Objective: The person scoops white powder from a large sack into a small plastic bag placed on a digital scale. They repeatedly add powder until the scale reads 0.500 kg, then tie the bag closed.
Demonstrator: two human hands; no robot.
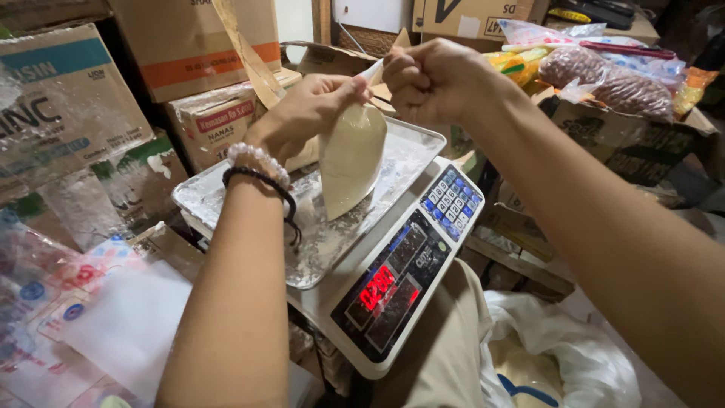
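The neck of the flour bag (352, 155) is hidden inside the right hand (430, 79); the white sack (559, 355) is cut off below.

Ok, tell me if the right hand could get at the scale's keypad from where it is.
Probably yes. The right hand grips the top of the powder bag above the tray; the keypad lies uncovered just below, though the hand is occupied.

Cardboard boxes (189, 45) wall in the scale tray (226, 204); near side open.

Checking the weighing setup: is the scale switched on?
On. The scale's display shows lit red digits while the small bag rests on its tray, held by both hands.
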